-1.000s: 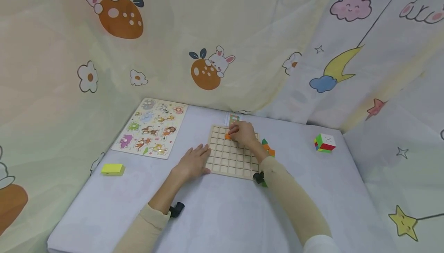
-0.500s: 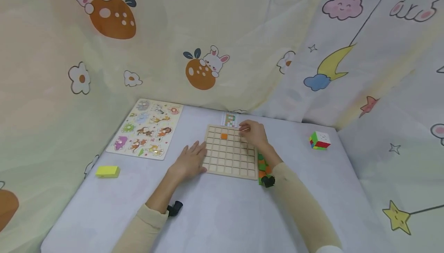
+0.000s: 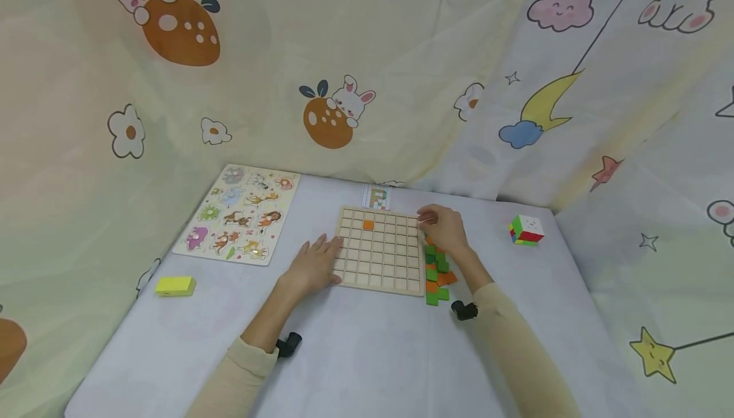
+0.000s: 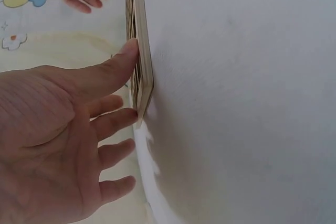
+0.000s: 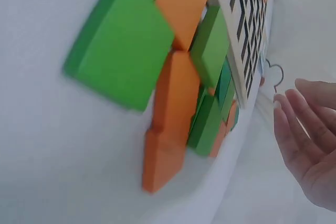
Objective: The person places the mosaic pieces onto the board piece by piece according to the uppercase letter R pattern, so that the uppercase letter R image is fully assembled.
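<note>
Now that the right hand [image 3: 446,228] has drawn away from the orange tile [image 3: 369,225] its fingers were at a second ago and come past the right edge of the grid board [image 3: 383,257], that tile lies alone among the cells, near the board's far edge and a little left of its middle; I judge it let go, one cell filled. The right fingers are lightly bent, thumb tip close to them, and I see nothing held there. The left hand [image 3: 312,265] has stayed at the board's left edge, fingers loosely spread, thumb touching the frame. The tile looks flat, square and bright orange, sitting squarely within its cell. The board is pale wood, ruled with dark lines and flat on the cloth. Just beside its right edge lie loose tiles [image 3: 431,274], green and orange, some overlapping; just beyond its far edge is a small card [image 3: 378,198] with a coloured pattern.
</note>
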`<state>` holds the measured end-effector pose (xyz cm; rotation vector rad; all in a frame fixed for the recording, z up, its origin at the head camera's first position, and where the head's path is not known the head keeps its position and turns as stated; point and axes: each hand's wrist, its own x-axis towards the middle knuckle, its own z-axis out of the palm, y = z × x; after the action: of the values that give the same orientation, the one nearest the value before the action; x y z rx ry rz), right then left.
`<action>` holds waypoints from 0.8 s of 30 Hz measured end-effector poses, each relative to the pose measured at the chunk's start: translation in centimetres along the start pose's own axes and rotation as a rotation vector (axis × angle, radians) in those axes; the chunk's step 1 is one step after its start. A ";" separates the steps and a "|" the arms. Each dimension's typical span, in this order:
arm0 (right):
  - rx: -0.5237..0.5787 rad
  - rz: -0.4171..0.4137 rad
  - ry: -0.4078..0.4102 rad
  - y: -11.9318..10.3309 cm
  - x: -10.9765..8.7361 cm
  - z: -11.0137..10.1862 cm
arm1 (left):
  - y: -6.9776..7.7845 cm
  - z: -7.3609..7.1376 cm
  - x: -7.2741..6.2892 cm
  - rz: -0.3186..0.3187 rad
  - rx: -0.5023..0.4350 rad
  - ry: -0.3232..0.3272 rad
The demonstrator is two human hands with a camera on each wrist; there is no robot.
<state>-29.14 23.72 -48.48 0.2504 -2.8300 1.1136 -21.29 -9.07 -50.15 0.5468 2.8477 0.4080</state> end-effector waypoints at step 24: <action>-0.184 0.004 -0.173 3.7 -3.9 -1.1 | 0.5 -0.7 0.0 0.007 0.090 -0.033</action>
<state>-26.01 27.58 -50.69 0.3414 -3.0611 0.8623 -21.27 -8.78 -49.38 0.5747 2.8437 0.2707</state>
